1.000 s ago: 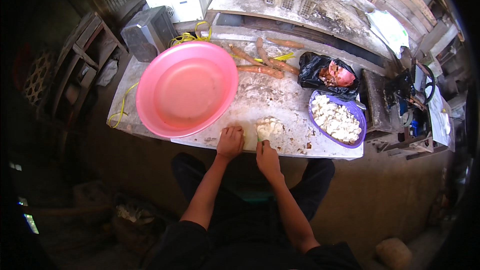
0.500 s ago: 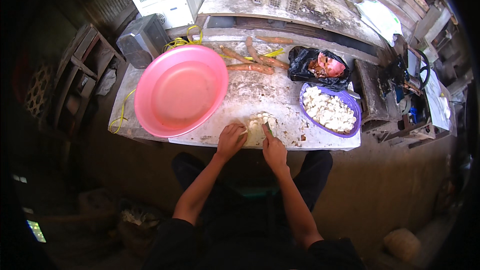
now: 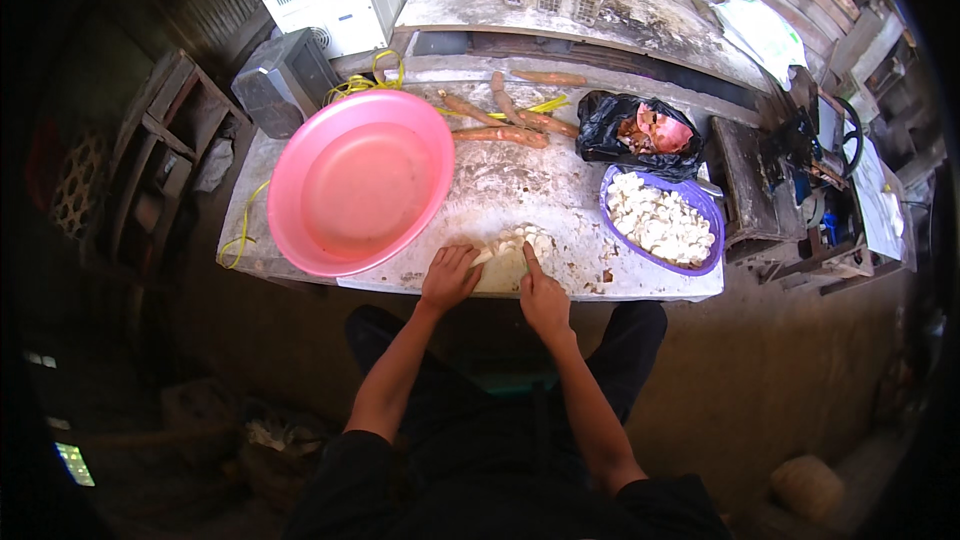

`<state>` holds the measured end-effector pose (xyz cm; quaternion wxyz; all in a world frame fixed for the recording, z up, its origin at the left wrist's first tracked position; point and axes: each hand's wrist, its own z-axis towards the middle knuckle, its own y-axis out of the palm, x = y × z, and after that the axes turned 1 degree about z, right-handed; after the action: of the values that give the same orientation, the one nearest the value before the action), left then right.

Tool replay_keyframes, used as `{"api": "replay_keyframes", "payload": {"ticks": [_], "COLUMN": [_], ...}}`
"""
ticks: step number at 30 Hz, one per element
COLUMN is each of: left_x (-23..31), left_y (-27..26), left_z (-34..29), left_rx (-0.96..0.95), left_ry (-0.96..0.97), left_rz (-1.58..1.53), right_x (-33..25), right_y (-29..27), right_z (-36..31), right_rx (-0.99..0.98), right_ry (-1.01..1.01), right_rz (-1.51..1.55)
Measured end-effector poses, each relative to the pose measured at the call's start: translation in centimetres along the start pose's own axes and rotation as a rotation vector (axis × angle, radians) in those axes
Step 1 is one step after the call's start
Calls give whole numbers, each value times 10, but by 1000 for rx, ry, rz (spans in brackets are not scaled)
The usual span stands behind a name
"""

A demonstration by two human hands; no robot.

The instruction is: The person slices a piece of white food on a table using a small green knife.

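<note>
At the table's front edge, my left hand (image 3: 450, 277) is closed round a peeled pale cassava piece (image 3: 482, 257), its end showing beside the fingers. To the right, my right hand (image 3: 544, 304) grips a knife (image 3: 527, 262), forefinger stretched along it; most of the blade is hidden. Both rest over a yellowish board-like patch (image 3: 500, 280), whose outline is unclear. Just beyond lie several pale cut slices (image 3: 520, 236). A purple basket (image 3: 714, 260) of white slices (image 3: 658, 220) stands to the right. Several unpeeled cassava roots (image 3: 505, 135) lie farther back.
A large pink basin (image 3: 283, 240) takes up the table's left side. An open black plastic bag (image 3: 598, 140) with scraps sits behind the basket. Yellow strapping (image 3: 362, 86) lies behind the basin. A grey box-like case (image 3: 285, 85) and white appliance (image 3: 325, 0) stand back left.
My left hand has shifted slightly left, showing more of the cassava piece. My right hand has moved a little left and up with the knife.
</note>
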<state>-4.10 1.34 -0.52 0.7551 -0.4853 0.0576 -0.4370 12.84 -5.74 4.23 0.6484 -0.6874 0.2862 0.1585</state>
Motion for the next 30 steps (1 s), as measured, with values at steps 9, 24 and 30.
{"api": "replay_keyframes", "payload": {"ticks": [9,24,30], "left_x": [12,16,18], "left_y": [-1,2,2], "left_z": [-4,-5,-7], "left_rx": [-41,-71,-80], "left_ry": [59,68,65], "left_rz": [70,47,70], "right_x": [-3,-27,-29], "right_y": [12,18,17], "right_z": [-15,-23,-24], "right_rx": [46,19,-18], "right_ry": [-101,-8,0], "right_rz": [313,34,1]}}
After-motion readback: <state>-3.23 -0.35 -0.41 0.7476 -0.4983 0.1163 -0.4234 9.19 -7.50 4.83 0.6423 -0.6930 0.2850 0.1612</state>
